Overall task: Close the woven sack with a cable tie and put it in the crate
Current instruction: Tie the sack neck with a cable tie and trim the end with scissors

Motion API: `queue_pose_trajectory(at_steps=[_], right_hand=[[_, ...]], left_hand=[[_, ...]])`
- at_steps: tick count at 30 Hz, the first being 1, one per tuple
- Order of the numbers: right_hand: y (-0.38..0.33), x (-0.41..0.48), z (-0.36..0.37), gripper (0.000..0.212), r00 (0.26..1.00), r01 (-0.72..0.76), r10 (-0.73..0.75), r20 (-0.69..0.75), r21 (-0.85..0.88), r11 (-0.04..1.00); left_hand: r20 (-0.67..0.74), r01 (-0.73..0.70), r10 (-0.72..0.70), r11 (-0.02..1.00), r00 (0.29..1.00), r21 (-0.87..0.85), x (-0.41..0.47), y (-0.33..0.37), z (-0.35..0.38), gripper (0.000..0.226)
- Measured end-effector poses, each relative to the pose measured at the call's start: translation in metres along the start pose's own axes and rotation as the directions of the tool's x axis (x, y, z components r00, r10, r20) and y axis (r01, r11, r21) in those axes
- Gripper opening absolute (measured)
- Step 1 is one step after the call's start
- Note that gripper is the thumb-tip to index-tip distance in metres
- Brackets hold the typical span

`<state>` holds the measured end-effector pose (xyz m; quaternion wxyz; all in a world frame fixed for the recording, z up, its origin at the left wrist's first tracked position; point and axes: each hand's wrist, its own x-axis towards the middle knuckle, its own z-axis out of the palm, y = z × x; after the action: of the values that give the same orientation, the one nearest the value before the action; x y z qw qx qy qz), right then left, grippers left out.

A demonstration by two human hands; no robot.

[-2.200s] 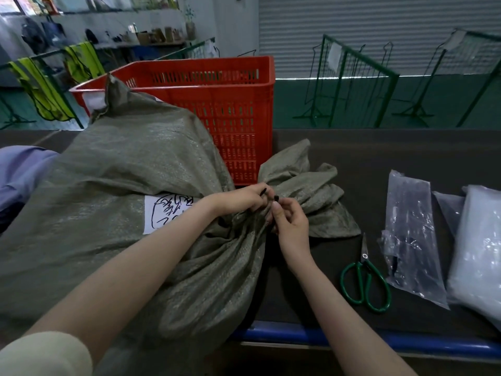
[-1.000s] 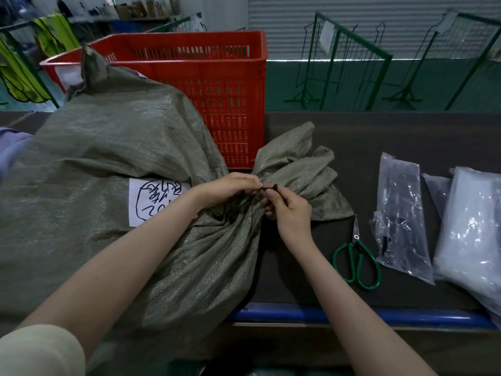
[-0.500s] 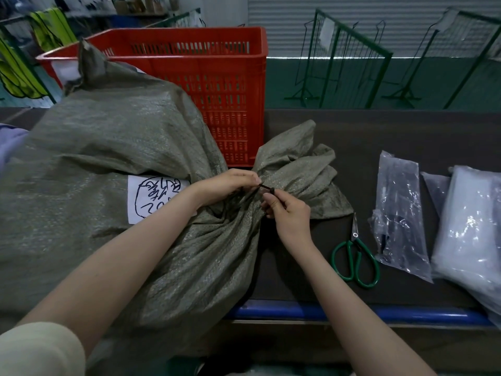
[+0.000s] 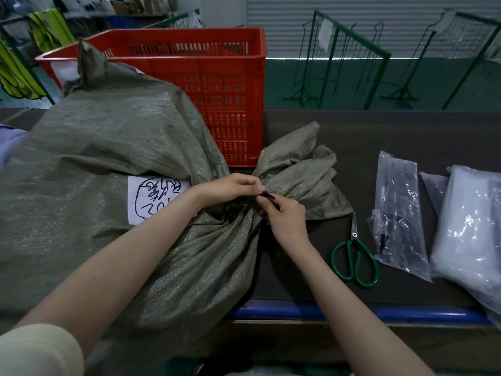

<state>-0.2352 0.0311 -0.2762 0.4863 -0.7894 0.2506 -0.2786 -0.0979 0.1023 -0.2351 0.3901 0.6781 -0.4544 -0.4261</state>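
A large grey-green woven sack (image 4: 108, 164) lies on the dark table, with a white paper label (image 4: 151, 199) on its side. Its mouth is bunched into a neck, and the loose end fans out to the right. A black cable tie (image 4: 267, 196) runs around that neck. My left hand (image 4: 230, 189) and my right hand (image 4: 284, 213) meet at the neck, both pinching the tie's ends. Behind the sack stands a red plastic crate (image 4: 217, 77).
Green-handled scissors (image 4: 353, 256) lie on the table right of my right arm. Clear plastic bags (image 4: 395, 213) and a larger white bag (image 4: 471, 226) sit at the far right. A blue rail (image 4: 352, 312) edges the table front. Green wire racks (image 4: 347, 61) stand beyond.
Both hands have stayed at the sack's neck, working the black tie. Its ends, first sticking up between the fingers, now lie close together between the thumbs. The camera view shifted slightly.
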Motion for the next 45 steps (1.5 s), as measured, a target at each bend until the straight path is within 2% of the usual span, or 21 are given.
queue_pose_trajectory(at_steps=[2, 5, 7, 10, 13, 15, 18, 21, 23, 28, 33, 39, 43, 45], right_hand=[[0.000, 0.002, 0.000, 0.021, 0.998, -0.061, 0.060, 0.029, 0.023, 0.998], [-0.002, 0.003, -0.001, 0.013, 0.979, -0.196, 0.185, 0.085, 0.160, 0.967], [-0.002, 0.004, -0.002, 0.022, 0.969, -0.243, 0.230, 0.085, 0.204, 0.948], [-0.004, 0.003, -0.004, 0.029, 0.954, -0.291, 0.263, 0.146, 0.230, 0.928], [-0.003, -0.002, -0.008, 0.020, 0.944, -0.312, 0.255, 0.210, 0.307, 0.899], [-0.003, -0.005, -0.010, 0.017, 0.957, -0.280, 0.231, 0.178, 0.340, 0.898], [-0.008, -0.009, -0.011, 0.027, 0.968, -0.246, 0.218, 0.126, 0.279, 0.928], [-0.015, -0.010, -0.011, 0.036, 0.948, -0.274, 0.233, 0.215, 0.186, 0.944], [-0.018, -0.011, -0.011, 0.036, 0.937, -0.311, 0.257, 0.237, 0.228, 0.923], [-0.021, -0.016, -0.005, 0.038, 0.928, -0.367, 0.318, 0.196, 0.315, 0.876], [-0.027, -0.020, -0.007, 0.039, 0.910, -0.415, 0.377, 0.172, 0.394, 0.820], [-0.039, -0.025, -0.012, 0.040, 0.889, -0.451, 0.434, 0.147, 0.449, 0.771], [-0.050, -0.026, -0.016, 0.040, 0.885, -0.454, 0.437, 0.160, 0.506, 0.734], [-0.054, -0.027, -0.017, 0.040, 0.902, -0.426, 0.402, 0.161, 0.491, 0.760]], left_hand=[[-0.022, -0.048, 0.048, 0.999, 0.999, 0.012, -0.001, -0.001, -0.001, 0.016], [-0.018, -0.088, 0.089, 0.995, 0.996, 0.036, -0.004, 0.000, -0.002, 0.017], [0.002, -0.087, 0.087, 0.995, 0.996, 0.049, -0.005, 0.001, -0.002, 0.015], [0.020, -0.076, 0.075, 0.991, 0.997, 0.109, -0.005, 0.003, -0.003, 0.022], [0.004, -0.044, 0.043, 0.985, 0.999, 0.167, -0.005, 0.003, -0.004, 0.022], [-0.018, -0.032, 0.036, 0.979, 0.999, 0.199, -0.004, 0.001, -0.004, 0.022], [-0.022, -0.030, 0.036, 0.972, 0.999, 0.232, -0.002, -0.001, -0.004, 0.022], [-0.001, -0.031, 0.032, 0.967, 0.999, 0.252, -0.002, 0.000, -0.006, 0.023], [0.015, -0.034, 0.031, 0.956, 0.999, 0.292, -0.002, 0.000, -0.008, 0.023], [0.094, -0.084, 0.042, 0.858, 0.995, 0.507, 0.001, 0.003, -0.007, 0.016], [0.089, -0.111, 0.069, 0.727, 0.994, 0.678, 0.001, 0.004, -0.006, 0.016], [0.060, -0.123, 0.121, 0.629, 0.991, 0.768, 0.003, -0.002, -0.006, 0.012], [0.039, -0.083, 0.090, 0.559, 0.995, 0.825, 0.009, -0.012, -0.011, 0.010], [0.029, -0.057, 0.060, 0.541, 0.998, 0.839, 0.012, -0.016, -0.013, 0.010]])
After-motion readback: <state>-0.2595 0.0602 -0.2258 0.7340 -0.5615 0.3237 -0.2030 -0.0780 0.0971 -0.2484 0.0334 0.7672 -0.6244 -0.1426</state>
